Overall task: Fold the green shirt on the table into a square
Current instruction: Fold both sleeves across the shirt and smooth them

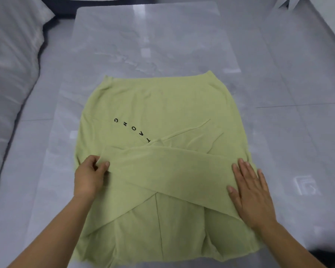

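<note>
The green shirt (159, 105) is laid flat on the grey marbled table (143, 35), toward the near end of the glossy top, with its hem at the far side and its shoulders at the near edge. Both sides have been folded inward, and the two sleeves are crossed over the body: one sleeve (162, 167) is laid as a broad band from the right edge across to the left, on top of the other, so that an X is formed near the middle. A line of black letters (132, 128) is seen printed on the body, running diagonally and partly covered by the folded cloth. The cuff end of the upper sleeve is pinched between the thumb and fingers of the left hand (91, 175) at the left edge of the shirt. The right hand (249, 192) is laid flat, palm down, with the fingers spread, on the right end of the same sleeve near the right edge of the garment. A grey sofa cushion (12, 64) is seen to the left of the table.
</note>
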A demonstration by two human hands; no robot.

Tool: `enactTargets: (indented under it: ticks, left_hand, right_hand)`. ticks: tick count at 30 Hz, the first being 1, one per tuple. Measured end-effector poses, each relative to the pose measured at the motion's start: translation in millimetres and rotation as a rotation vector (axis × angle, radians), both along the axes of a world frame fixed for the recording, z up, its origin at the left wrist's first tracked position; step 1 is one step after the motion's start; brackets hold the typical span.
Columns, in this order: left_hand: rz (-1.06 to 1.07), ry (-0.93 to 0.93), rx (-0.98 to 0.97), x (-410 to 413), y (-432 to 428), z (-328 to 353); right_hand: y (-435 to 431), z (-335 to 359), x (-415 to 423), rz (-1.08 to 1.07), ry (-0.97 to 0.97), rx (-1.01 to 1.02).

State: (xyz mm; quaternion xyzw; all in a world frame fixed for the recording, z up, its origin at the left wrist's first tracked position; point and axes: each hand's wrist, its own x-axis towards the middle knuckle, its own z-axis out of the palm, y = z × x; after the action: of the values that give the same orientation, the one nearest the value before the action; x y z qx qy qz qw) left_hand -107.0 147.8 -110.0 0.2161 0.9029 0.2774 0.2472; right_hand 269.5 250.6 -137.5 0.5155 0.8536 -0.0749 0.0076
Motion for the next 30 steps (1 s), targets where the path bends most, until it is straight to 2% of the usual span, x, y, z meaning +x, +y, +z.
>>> enactTargets:
  ticks: [3, 5, 7, 9, 12, 16, 18, 20, 23, 28, 30]
  left_hand:
    - [-0.085, 0.28, 0.015, 14, 0, 5]
    - [-0.338, 0.432, 0.103, 29, -4, 3]
    - [-0.665, 0.492, 0.043, 41, -16, -13]
    - [-0.767, 0.475, -0.09, 43, -26, -31]
    - [-0.763, 0.48, -0.174, 40, -29, -38]
    - [-0.747, 0.5, -0.117, 40, -26, -29]
    - [-0.59, 0.441, 0.0, 32, -20, -18]
    - [-0.396, 0.395, 0.038, 16, -10, -7]
    - [-0.379, 0.295, -0.121, -9, 5, 4]
    - [-0.367, -0.089, -0.067, -28, 16, 14]
    - [-0.413, -0.093, -0.112, -36, 11, 15]
  right_hand:
    - [0, -2, 3, 0.01, -0.025, -0.017]
    - [-1, -1, 1, 0.004, -0.024, -0.009]
    - [0, -1, 1, 0.012, -0.027, -0.004]
    - [2, -1, 2, 0.02, -0.038, -0.014]
    - [0, -1, 2, 0.016, -0.047, -0.011]
    - [-5, 6, -27, 0.034, 0.079, 0.038]
    - [-4, 9, -61, 0.132, 0.212, 0.069]
    - [4, 14, -104, 0.185, 0.32, 0.061]
    - [11, 14, -167, 0.193, 0.392, -0.007]
    - [19, 16, -215, -0.054, 0.442, -0.185]
    - [34, 15, -203, -0.159, 0.42, -0.075]
